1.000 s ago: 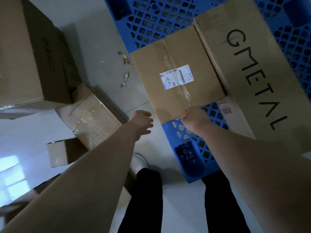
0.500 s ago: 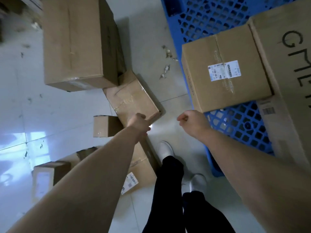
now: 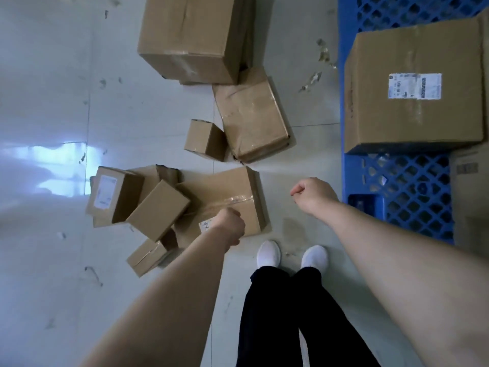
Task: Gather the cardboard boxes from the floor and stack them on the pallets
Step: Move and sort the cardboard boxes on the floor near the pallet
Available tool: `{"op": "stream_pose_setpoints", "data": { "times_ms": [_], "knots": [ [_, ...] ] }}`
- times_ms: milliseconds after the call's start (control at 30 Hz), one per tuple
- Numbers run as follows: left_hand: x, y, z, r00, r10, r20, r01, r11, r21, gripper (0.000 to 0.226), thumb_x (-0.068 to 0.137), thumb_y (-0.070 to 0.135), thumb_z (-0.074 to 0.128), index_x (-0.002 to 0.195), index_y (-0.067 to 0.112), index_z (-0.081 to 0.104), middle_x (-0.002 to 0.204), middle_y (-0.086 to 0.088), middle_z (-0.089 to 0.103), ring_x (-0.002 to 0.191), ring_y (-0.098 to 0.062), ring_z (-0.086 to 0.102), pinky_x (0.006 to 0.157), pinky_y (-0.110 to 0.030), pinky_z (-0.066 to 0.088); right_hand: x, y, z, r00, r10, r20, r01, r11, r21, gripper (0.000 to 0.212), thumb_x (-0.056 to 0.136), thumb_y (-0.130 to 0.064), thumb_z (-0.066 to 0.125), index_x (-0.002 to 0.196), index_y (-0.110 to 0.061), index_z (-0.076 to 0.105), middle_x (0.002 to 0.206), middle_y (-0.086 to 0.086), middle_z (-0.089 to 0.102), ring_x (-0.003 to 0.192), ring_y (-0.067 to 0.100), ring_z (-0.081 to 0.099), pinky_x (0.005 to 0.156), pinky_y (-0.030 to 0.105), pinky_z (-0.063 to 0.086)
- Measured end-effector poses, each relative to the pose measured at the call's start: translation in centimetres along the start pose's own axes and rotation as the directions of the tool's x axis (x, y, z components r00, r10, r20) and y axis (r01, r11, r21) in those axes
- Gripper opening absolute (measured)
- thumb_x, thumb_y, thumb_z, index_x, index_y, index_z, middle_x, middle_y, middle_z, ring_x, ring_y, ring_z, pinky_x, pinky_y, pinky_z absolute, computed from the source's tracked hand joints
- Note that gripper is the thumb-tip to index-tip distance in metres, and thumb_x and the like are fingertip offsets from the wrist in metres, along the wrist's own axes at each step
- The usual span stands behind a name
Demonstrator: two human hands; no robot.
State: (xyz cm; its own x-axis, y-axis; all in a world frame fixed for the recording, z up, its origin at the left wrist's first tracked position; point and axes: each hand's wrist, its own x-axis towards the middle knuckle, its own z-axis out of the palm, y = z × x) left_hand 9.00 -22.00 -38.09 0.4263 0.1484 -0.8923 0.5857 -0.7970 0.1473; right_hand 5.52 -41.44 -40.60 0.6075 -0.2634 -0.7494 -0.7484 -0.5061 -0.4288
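A labelled cardboard box point(image 3: 412, 102) sits on the blue pallet point(image 3: 407, 186) at the right. On the floor lie a large box point(image 3: 190, 35), a taped box point(image 3: 251, 115), a small cube box point(image 3: 205, 139), a flat box point(image 3: 225, 192) and a heap of small boxes point(image 3: 157, 210). My left hand point(image 3: 229, 223) hovers over the flat box's near edge, fingers loosely curled, holding nothing. My right hand point(image 3: 312, 194) hangs over bare floor between the flat box and the pallet, loosely curled and empty.
My two white shoes point(image 3: 268, 254) stand on the tiled floor just below the flat box. Part of another big carton point(image 3: 468, 202) shows on the pallet at the right edge. Paper scraps point(image 3: 321, 53) lie beside the pallet. Glare brightens the floor at the left.
My right hand has let go of the labelled box, which stays on the pallet. The view has swung left and down, bringing the scattered floor boxes in. Both hands now hang free.
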Motion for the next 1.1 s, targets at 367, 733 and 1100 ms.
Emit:
{"op": "stream_pose_setpoints", "data": {
  "times_ms": [367,733,1100],
  "knots": [
    [4.6,-8.7,-1.8,0.999,-0.034,0.003,0.034,0.999,0.003,0.038,0.094,0.003,0.044,0.129,0.011,0.053,0.121,-0.015,0.063,0.104,-0.031,0.066,0.088,-0.045,0.057,-0.1,-1.0,9.5,0.998,0.022,0.059,-0.018,0.998,-0.061,0.025,0.091,-0.011,0.054,0.091,-0.028,0.071,0.116,0.000,0.069,0.108,0.023,0.063,0.087,0.024,0.047],
    [9.4,-15.4,0.0,0.998,-0.024,-0.051,0.013,0.977,-0.214,0.029,0.092,0.005,0.047,0.118,0.014,0.054,0.119,-0.013,0.060,0.103,-0.031,0.065,0.087,-0.043,0.058,1.6,-0.6,17.7,0.997,-0.013,0.071,0.017,0.998,-0.060,0.023,0.088,-0.012,0.054,0.083,-0.031,0.067,0.112,-0.002,0.070,0.104,0.021,0.064,0.085,0.024,0.048],
    [19.0,-17.6,7.8,0.919,0.014,-0.393,-0.103,0.973,-0.207,0.044,0.093,0.009,0.038,0.135,0.016,0.047,0.126,-0.010,0.056,0.111,-0.031,0.056,0.083,-0.034,0.050,11.8,3.4,23.1,0.987,-0.158,-0.012,0.156,0.979,-0.130,0.025,0.088,-0.011,0.054,0.081,-0.031,0.067,0.112,-0.005,0.070,0.103,0.020,0.064,0.080,0.021,0.045]
  ]
}}
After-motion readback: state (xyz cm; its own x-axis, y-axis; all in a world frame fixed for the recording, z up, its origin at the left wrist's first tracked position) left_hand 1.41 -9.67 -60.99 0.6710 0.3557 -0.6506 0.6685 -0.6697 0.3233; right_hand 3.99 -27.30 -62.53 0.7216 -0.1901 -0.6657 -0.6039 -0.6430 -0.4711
